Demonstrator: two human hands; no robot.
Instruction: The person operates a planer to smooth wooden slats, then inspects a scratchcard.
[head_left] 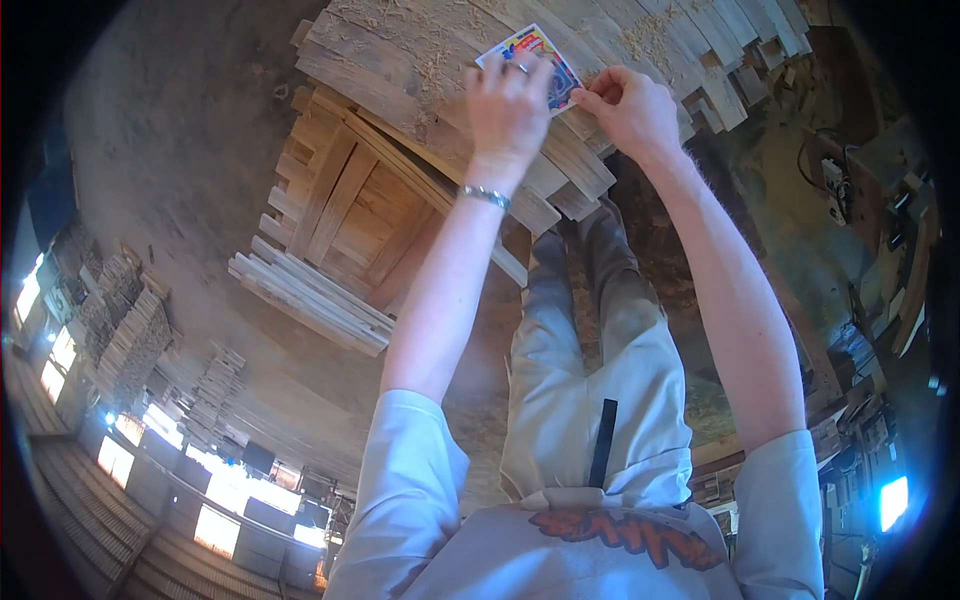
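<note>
A colourful printed card with a white border (566, 82) lies over the stacked wooden boards (400, 60) at the top of the head view. My left hand (508, 110), with a ring and a bracelet, is over the card's left part, its fingers slightly bent and apart; it covers much of the print and its fingertips are blurred. At the card's right corner, the thumb and forefinger of my right hand (635, 108) are pinched together on the edge.
Wood shavings (650, 35) are scattered on the boards. Below the stack, at left, are a wooden panel (365, 215) and thin slats (310, 295). More piled wood (135, 345) stands at far left. My legs (595, 350) are close below the stack. Dark clutter (890, 190) is at right.
</note>
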